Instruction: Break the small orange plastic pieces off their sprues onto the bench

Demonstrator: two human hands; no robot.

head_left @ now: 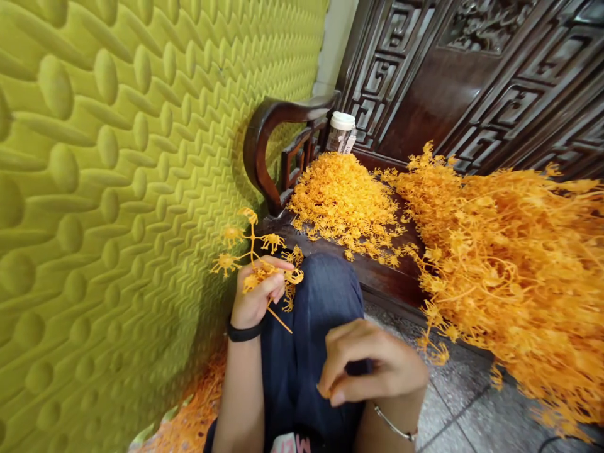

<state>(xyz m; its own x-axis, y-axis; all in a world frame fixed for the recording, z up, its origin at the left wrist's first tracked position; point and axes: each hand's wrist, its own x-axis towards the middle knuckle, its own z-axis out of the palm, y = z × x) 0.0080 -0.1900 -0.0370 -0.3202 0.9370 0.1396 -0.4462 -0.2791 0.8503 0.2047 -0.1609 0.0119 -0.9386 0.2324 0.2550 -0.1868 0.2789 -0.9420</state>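
Observation:
My left hand (259,292) is closed around an orange plastic flower stem (252,242). Its branches, tipped with small spidery blossoms, fan out above and beside the fingers, and the bare lower end of the stem pokes out below. Over my lap, apart from the stem, my right hand (372,362) is curled with thumb and forefinger pinched together. Whatever may be between those fingertips is too small to make out. A heap of loose orange blossom pieces (344,201) lies on the dark wooden bench (391,277) in front of my knees.
A large bundle of orange branched stems (509,251) spreads over the bench's right side and hangs past its edge. By the curved armrest (259,145) stands a white-lidded jar (340,131). A padded yellow-green wall (141,189) rises close on my left, with more orange pieces (193,415) low beside it.

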